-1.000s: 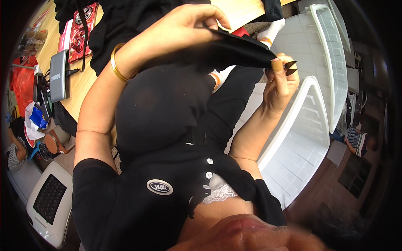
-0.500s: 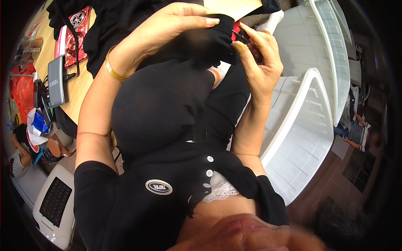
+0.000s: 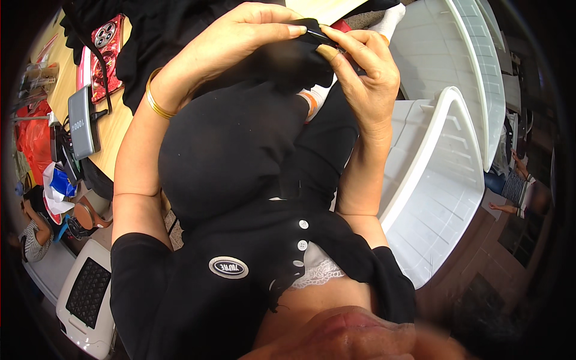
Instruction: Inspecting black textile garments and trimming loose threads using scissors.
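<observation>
At the top centre, my left hand (image 3: 255, 36) pinches the edge of a black cloth garment (image 3: 309, 63) between thumb and fingers. My right hand (image 3: 373, 75) is closed beside it, gripping a small dark tool with a slim metal point, which looks like thread snips (image 3: 318, 35). Its tip lies against the cloth edge, close to my left thumb. Most of the tool is hidden in my fingers. Below the hands, the cloth hangs over my lap.
A wooden table (image 3: 114, 144) at left bears more black cloth, a red-cased phone (image 3: 104, 60) and a grey power bank (image 3: 84, 123) with a cable. White plastic bins (image 3: 435, 204) stand at right. Other people (image 3: 515, 187) are at both far sides.
My right hand has moved left and slightly up, bringing the tool's tip onto the cloth edge by my left thumb. My left hand keeps its pinch on the cloth.
</observation>
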A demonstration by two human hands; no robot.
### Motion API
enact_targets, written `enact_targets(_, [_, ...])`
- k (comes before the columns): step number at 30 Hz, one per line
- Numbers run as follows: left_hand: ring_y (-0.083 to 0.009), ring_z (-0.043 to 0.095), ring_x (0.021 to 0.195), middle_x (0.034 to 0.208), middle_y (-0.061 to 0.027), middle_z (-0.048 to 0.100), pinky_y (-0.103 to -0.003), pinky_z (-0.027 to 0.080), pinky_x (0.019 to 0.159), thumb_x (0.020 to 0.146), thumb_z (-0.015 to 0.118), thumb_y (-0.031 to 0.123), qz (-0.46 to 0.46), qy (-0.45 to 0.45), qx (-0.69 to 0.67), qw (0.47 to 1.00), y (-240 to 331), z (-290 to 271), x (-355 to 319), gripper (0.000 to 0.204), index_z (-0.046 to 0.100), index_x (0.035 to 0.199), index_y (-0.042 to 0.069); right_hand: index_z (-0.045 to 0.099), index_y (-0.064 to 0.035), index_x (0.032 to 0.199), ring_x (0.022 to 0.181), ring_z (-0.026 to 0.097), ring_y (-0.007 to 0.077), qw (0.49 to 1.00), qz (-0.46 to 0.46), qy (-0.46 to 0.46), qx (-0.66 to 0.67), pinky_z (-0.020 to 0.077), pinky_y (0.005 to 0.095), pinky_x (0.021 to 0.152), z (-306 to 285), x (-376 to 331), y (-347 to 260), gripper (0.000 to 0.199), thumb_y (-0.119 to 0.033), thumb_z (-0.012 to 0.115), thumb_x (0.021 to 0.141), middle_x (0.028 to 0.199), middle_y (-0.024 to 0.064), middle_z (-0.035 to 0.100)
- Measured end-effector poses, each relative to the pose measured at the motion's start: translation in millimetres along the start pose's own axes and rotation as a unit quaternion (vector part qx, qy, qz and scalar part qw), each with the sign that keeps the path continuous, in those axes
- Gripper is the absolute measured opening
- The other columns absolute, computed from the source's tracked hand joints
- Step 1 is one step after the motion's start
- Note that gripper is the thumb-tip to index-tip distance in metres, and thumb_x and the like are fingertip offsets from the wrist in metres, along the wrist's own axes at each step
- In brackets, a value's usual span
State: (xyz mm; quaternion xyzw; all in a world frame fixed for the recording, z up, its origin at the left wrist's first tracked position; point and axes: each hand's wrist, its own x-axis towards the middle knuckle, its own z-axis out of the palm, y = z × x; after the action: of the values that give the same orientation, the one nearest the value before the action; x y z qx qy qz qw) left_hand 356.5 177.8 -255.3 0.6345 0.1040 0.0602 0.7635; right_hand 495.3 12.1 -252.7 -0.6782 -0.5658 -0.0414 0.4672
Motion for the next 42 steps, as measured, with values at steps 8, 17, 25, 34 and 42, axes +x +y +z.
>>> enact_targets(8, [-0.0047,0.055,0.093,0.100,0.0002,0.065,-0.020,0.042,0.086,0.094,0.057,0.013,0.076,0.016,0.092,0.993,2.5,7.0,2.8,0.024,0.063,0.111,-0.002,0.069,-0.0021,0.104,0.067,0.050,0.0044,0.956,0.145,0.064,0.248,0.0409,0.0203,0.058,10.3,2.3,3.0,0.028,-0.002,0.075,0.076,0.075,-0.0039,0.056])
enact_targets(17, [-0.0112,0.059,0.097,0.100,-0.0063,0.066,-0.025,0.046,0.084,0.088,0.056,0.003,0.168,0.119,0.497,0.843,1.8,3.3,2.4,0.023,0.061,0.109,-0.002,0.065,0.0023,0.091,0.070,0.055,0.0050,0.941,0.210,0.050,0.262,0.0426,0.0171,0.064,-19.4,-4.5,0.1,0.010,0.001,0.069,0.082,0.079,-0.0005,0.062])
enact_targets(25, [-0.0076,0.056,0.095,0.102,-0.0003,0.064,-0.022,0.042,0.090,0.093,0.058,0.015,0.108,0.044,0.126,0.985,-5.4,-13.2,5.3,0.027,0.062,0.113,-0.002,0.066,0.0015,0.089,0.073,0.053,0.0049,0.928,0.221,0.146,0.262,0.0401,0.0167,0.068,-35.9,2.0,17.8,0.012,-0.005,0.072,0.082,0.080,-0.0015,0.061])
enact_targets(34, [-0.0086,0.059,0.096,0.102,-0.0017,0.065,-0.022,0.043,0.091,0.092,0.059,0.012,0.030,0.082,0.020,0.996,-14.1,-19.4,4.6,0.026,0.062,0.114,-0.001,0.066,-0.0053,0.109,0.080,0.055,0.0071,0.972,0.162,0.007,0.172,0.0461,0.0198,0.073,-12.4,-1.2,11.4,0.035,-0.003,0.076,0.075,0.089,-0.0002,0.058])
enact_targets(42, [-0.0065,0.058,0.096,0.101,-0.0013,0.065,-0.020,0.043,0.090,0.093,0.057,0.011,0.045,0.039,0.043,0.997,-8.7,-8.6,4.4,0.024,0.062,0.113,-0.001,0.071,-0.0131,0.105,0.066,0.056,0.0113,0.999,0.004,-0.023,0.040,0.0466,0.0243,0.059,5.6,0.6,11.9,0.033,-0.006,0.075,0.073,0.081,0.0022,0.058])
